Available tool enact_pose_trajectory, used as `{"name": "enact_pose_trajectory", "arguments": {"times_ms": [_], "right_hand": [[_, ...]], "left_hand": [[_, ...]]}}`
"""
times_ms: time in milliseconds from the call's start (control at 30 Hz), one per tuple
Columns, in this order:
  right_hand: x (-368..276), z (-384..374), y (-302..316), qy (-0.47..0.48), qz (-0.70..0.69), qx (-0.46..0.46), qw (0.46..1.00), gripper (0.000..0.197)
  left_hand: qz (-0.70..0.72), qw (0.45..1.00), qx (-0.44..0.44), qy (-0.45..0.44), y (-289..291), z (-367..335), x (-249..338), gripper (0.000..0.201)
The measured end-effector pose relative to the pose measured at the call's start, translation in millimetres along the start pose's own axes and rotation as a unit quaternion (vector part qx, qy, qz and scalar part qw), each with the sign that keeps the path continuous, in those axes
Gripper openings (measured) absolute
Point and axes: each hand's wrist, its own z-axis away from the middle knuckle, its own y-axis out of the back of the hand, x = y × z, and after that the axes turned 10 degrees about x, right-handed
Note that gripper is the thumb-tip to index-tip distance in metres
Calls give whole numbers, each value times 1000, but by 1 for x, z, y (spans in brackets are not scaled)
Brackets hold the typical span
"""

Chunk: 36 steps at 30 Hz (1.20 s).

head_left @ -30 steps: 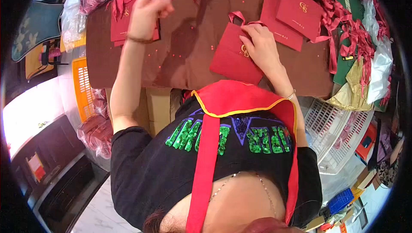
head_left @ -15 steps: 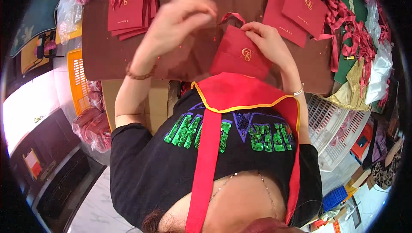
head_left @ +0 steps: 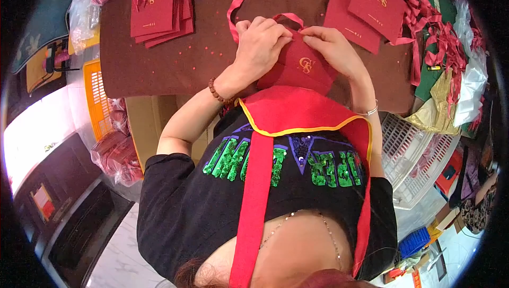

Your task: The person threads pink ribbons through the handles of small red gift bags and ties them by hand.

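A dark red paper gift bag [head_left: 303, 76] with a gold emblem lies at the table's near edge, partly hidden by the apron. My right hand [head_left: 336, 52] pinches its top right corner between thumb and fingers. Across from it, my left hand [head_left: 260, 47] is closed, fingertips pressed together at the bag's top edge. One strand of red ribbon [head_left: 237, 4] runs from the far table down to this hand; the exact grip is hidden behind the fingers. Above the bag's top curves a short ribbon loop [head_left: 289, 16].
Stacked red bags [head_left: 154, 15] lie at the far left, more bags [head_left: 374, 10] at the far right. Tangled ribbons [head_left: 435, 39] hang beside them. White plastic baskets [head_left: 411, 155] stand right of the table; an orange crate [head_left: 96, 97] and cardboard box [head_left: 151, 123] are left.
My left hand has come down and right, from above the table to the bag's top edge. The ribbon strand now stretches towards it. My right hand still grips the bag's corner.
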Motion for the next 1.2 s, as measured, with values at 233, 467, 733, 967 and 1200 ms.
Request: {"name": "enact_pose_trajectory", "arguments": {"times_ms": [233,467,733,967,1200], "right_hand": [[6,2,-3,-4,-39,6,999,28],[2,7,-7,-21,-64,6,998,27],[6,10,-11,-6,-54,21,998,27],[2,14,-19,21,38,57,997,28],[10,12,-22,13,-5,58,998,28]], "left_hand": [[-2,1000,25,-9,-5,-2,4,4],[-26,999,19,-27,0,-3,7,6],[-67,992,46,-101,-7,-1,9,5],[-166,971,-1,-170,1,-3,20,8],[-185,967,-29,-173,2,0,19,10]]}}
